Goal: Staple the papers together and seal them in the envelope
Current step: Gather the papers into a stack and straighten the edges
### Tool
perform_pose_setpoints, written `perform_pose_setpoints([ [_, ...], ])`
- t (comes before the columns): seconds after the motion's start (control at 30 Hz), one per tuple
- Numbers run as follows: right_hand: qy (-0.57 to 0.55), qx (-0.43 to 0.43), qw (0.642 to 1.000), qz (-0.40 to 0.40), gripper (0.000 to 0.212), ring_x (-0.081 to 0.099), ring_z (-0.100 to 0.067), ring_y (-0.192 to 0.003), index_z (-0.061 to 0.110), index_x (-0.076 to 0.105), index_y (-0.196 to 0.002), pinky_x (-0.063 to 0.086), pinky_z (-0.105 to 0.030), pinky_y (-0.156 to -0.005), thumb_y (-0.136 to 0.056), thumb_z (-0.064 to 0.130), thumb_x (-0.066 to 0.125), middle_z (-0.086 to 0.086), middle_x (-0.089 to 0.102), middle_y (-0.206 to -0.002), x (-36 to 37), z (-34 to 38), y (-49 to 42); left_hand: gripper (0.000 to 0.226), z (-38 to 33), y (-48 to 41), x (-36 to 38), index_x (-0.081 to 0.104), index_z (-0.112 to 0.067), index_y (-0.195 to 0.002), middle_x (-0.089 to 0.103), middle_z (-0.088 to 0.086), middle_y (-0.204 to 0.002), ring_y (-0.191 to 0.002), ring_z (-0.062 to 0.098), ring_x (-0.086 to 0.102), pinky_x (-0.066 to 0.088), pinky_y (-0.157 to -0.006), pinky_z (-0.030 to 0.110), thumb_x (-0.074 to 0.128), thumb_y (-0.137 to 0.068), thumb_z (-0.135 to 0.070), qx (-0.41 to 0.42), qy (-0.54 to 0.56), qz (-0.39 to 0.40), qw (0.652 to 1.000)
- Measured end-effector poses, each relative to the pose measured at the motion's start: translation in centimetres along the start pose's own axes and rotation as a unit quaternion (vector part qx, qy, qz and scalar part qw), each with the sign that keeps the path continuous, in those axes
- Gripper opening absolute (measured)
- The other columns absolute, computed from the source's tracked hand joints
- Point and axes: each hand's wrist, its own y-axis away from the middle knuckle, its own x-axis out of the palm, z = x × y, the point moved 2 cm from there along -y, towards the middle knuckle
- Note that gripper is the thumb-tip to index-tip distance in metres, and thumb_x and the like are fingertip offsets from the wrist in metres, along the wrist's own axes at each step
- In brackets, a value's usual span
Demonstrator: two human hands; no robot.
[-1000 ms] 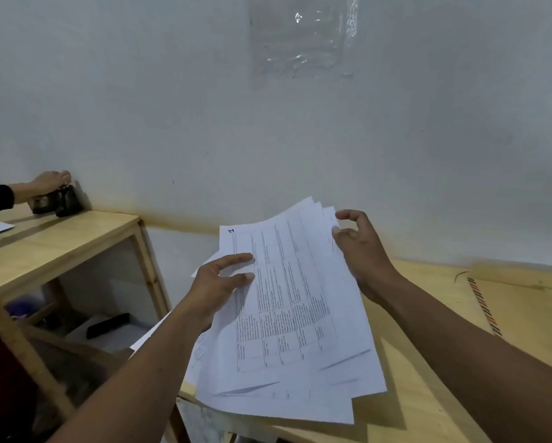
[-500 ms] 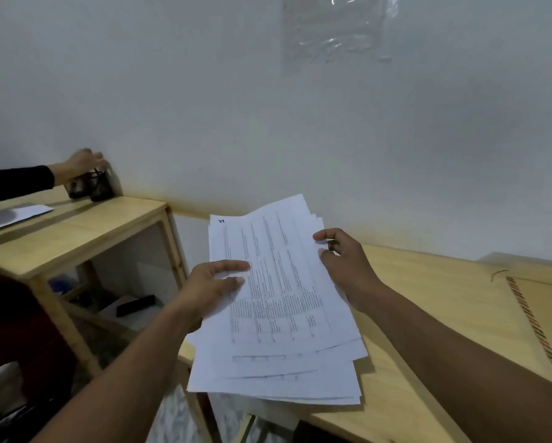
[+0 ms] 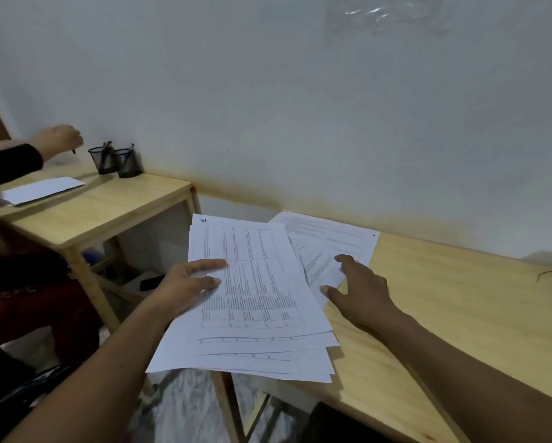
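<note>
The left hand (image 3: 190, 287) is gripping the near stack of papers (image 3: 252, 302) at its left edge, thumb and forefinger lying on the top printed sheet, the other fingers hidden underneath. At least four sheets are fanning out at the stack's near end, and its left part is hanging past the edge of the wooden table (image 3: 444, 308). The right hand (image 3: 360, 290) is resting open, fingers spread, pressing on a second, smaller batch of sheets (image 3: 329, 241) lying flat on the table just beyond and to the right of the stack; two or three sheets are showing there, the exact count unclear. Farther left, a second wooden table (image 3: 86, 212) is carrying one white envelope (image 3: 43, 190) lying flat and two black mesh pen cups (image 3: 114, 161) standing side by side against the wall (image 3: 268, 107). Another person's hand (image 3: 60, 140), in a dark sleeve, is holding a pen just left of the cups.
</note>
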Motion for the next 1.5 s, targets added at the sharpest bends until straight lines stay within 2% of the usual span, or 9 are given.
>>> perform_pose_setpoints([
  [0.17, -0.033, -0.008, 0.999, -0.021, 0.056, 0.056, -0.018, -0.126, 0.032, 0.037, -0.140, 0.038, -0.041, -0.102, -0.092, 0.040, 0.063, 0.005, 0.064, -0.131, -0.7, 0.7, 0.4, 0.035, 0.1, -0.8, 1.3, 0.066, 0.003, -0.123, 0.066, 0.006, -0.115, -0.078, 0.008, 0.077, 0.058, -0.066, 0.015, 0.052, -0.094, 0.017, -0.008, 0.029, 0.015, 0.999],
  [0.37, -0.049, 0.032, 0.995, -0.084, 0.049, 0.060, -0.019, -0.103, 0.043, 0.041, -0.127, 0.041, -0.042, -0.094, -0.090, 0.012, 0.054, 0.014, 0.065, -0.108, -0.8, 0.4, 1.1, 0.036, -0.3, -1.2, 2.8, 0.066, 0.004, -0.123, 0.066, 0.007, -0.118, -0.091, 0.013, 0.072, 0.059, -0.077, 0.017, 0.051, -0.095, 0.018, -0.011, 0.051, 0.038, 0.998],
  [0.43, -0.133, 0.043, 0.986, -0.095, 0.047, 0.062, -0.017, -0.087, 0.040, 0.045, -0.124, 0.052, -0.038, -0.078, -0.092, 0.006, 0.052, 0.011, 0.066, -0.105, -1.2, 0.3, 1.1, 0.035, -0.3, -1.2, 3.3, 0.067, 0.003, -0.122, 0.067, 0.009, -0.122, -0.099, 0.018, 0.071, 0.058, -0.086, 0.021, 0.052, -0.095, 0.017, -0.009, 0.060, 0.036, 0.998],
  [0.5, -0.223, 0.051, 0.967, -0.114, 0.046, 0.061, -0.015, -0.074, 0.034, 0.051, -0.122, 0.050, -0.027, -0.058, -0.092, -0.001, 0.052, 0.008, 0.068, -0.102, -2.0, 0.5, 1.2, 0.033, -0.5, -1.3, 3.8, 0.071, -0.001, -0.119, 0.070, 0.012, -0.122, -0.106, 0.028, 0.072, 0.057, -0.094, 0.031, 0.055, -0.095, 0.015, -0.004, 0.057, 0.033, 0.998],
  [0.6, -0.287, 0.043, 0.948, -0.132, 0.046, 0.062, -0.021, -0.077, 0.033, 0.052, -0.118, 0.045, -0.020, -0.049, -0.092, -0.004, 0.050, 0.005, 0.069, -0.098, -3.3, 0.6, 0.8, 0.029, -1.2, -1.2, 4.6, 0.079, -0.017, -0.110, 0.076, 0.002, -0.110, -0.095, 0.025, 0.076, 0.061, -0.085, 0.037, 0.063, -0.095, 0.001, 0.017, -0.055, 0.008, 0.998],
  [0.73, -0.259, 0.078, 0.958, -0.094, 0.032, 0.064, -0.018, -0.087, 0.032, 0.051, -0.119, 0.051, -0.028, -0.061, -0.094, 0.016, 0.062, 0.002, 0.065, -0.109, -3.5, 0.5, 1.0, 0.027, -1.1, -1.9, 6.1, 0.081, -0.022, -0.102, 0.075, 0.002, -0.112, -0.085, 0.018, 0.078, 0.061, -0.067, 0.026, 0.066, -0.094, -0.001, 0.018, -0.081, 0.005, 0.997],
  [0.93, -0.109, 0.058, 0.991, -0.041, 0.037, 0.055, -0.024, -0.119, 0.025, 0.048, -0.129, 0.050, -0.042, -0.095, -0.094, 0.023, 0.059, -0.004, 0.062, -0.126, -1.7, 0.2, 1.8, 0.026, -0.5, -1.7, 5.4, 0.080, -0.023, -0.106, 0.070, 0.004, -0.119, -0.099, 0.031, 0.073, 0.062, -0.080, 0.040, 0.065, -0.095, -0.004, -0.019, -0.101, 0.003, 0.995],
  [1.23, 0.049, 0.092, 0.990, -0.090, 0.035, 0.050, -0.029, -0.115, 0.019, 0.049, -0.126, 0.046, -0.042, -0.089, -0.096, 0.036, 0.059, -0.002, 0.064, -0.115, -2.1, 1.1, 2.5, 0.027, 0.3, -1.5, 5.5, 0.081, -0.023, -0.104, 0.072, 0.007, -0.120, -0.097, 0.032, 0.075, 0.061, -0.088, 0.048, 0.066, -0.094, -0.004, -0.023, -0.089, -0.004, 0.996],
  [1.5, -0.019, 0.100, 0.987, -0.122, 0.038, 0.057, -0.025, -0.110, 0.028, 0.048, -0.126, 0.045, -0.042, -0.091, -0.093, 0.013, 0.060, 0.004, 0.070, -0.111, -1.6, 1.7, 2.7, 0.028, 0.3, -1.0, 6.3, 0.081, -0.022, -0.102, 0.073, 0.002, -0.116, -0.096, 0.030, 0.075, 0.062, -0.086, 0.045, 0.064, -0.095, -0.001, -0.011, -0.088, -0.012, 0.996],
])
